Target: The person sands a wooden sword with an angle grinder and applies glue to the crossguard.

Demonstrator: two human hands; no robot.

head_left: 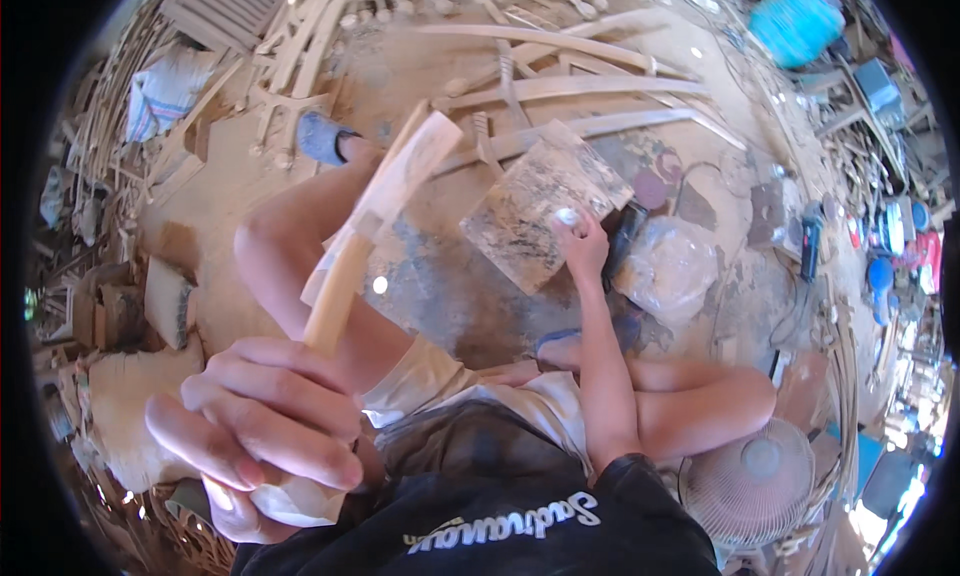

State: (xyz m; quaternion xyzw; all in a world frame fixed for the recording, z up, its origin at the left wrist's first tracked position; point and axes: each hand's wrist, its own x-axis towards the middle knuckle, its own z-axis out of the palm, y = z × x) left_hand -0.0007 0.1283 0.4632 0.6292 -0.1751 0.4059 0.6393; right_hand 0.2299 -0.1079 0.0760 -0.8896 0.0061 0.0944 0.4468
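Close to the camera, my left hand (265, 426) is closed round a pale wooden piece (335, 306). It slants up and right, with a flat, lighter end and a thin pale piece crossing it midway. The lower end pokes out below my fingers. Farther off, my right hand (585, 244) is pinched on a small white object (568, 217) too small to name. That hand is over the right part of a stained, square board (520, 206) lying on the floor.
Long curved wooden parts (580, 86) lie beyond the board. A clear plastic bag (668, 266) and a dark cylindrical object (627, 238) are right of it. A fan (748, 481) stands near my right knee. Wood pieces (110, 306) pile up at left.
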